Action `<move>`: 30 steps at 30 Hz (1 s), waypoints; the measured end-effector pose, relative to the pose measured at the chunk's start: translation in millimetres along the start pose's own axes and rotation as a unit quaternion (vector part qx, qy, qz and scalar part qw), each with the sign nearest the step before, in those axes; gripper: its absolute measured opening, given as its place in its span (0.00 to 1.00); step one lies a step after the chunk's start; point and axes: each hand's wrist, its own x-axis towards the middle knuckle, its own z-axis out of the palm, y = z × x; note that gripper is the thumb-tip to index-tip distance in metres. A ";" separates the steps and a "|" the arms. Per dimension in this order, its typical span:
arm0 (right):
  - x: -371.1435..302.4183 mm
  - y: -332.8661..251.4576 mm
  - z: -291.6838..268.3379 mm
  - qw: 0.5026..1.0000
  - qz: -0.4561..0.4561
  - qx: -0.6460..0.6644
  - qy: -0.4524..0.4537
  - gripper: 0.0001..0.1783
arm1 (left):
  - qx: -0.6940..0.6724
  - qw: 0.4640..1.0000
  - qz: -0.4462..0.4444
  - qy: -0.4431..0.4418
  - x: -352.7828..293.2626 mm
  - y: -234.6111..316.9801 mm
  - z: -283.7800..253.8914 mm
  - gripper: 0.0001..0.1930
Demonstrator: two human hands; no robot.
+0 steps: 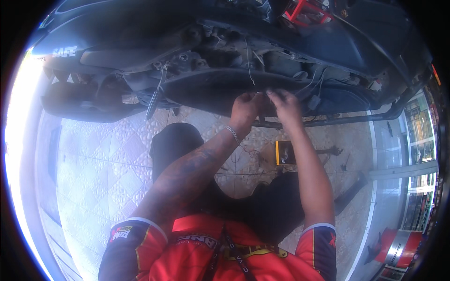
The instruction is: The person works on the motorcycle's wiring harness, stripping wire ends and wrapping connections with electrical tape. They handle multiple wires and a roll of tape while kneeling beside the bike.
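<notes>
My left hand (245,111), a bracelet on its wrist, is closed with thumb and fingertips pinched together. Beside it, my right hand (288,110) has its fingers bent inward in a similar pinch. Their fingertips almost meet, and what lies between them is too small to make out. Both are in front of the dark lower side panel (206,92) of a scooter-like vehicle. Just above my fingertips, a thin pale wire (249,63) hangs down from the exposed frame. Right of my right hand, more wires end at a grey connector (314,102).
A ribbed metallic strip (153,100) hangs from the vehicle at left. On the tiled floor (126,140) lie a black-and-yellow box (284,153) and a dark tool (332,151). A red canister (398,248) stands at lower right, near stocked shelves (420,140). My knees are below the vehicle.
</notes>
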 end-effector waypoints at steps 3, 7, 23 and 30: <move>2.5 -1.1 -1.4 0.999 0.023 0.029 -0.009 0.19 | 0.023 1.000 -0.005 -0.007 2.5 -0.2 0.4 0.10; 4.9 -1.3 -3.3 0.997 0.040 0.054 -0.032 0.19 | -0.011 1.000 -0.014 -0.002 5.0 -1.8 0.1 0.09; -2.2 -7.7 -9.7 0.973 -0.163 -0.162 0.030 0.13 | 0.012 0.999 0.009 -0.034 4.2 -2.1 -2.6 0.08; -11.5 -17.2 -10.5 0.929 -0.216 -0.300 -0.004 0.08 | 0.033 0.999 0.013 0.004 7.3 -5.8 -0.7 0.09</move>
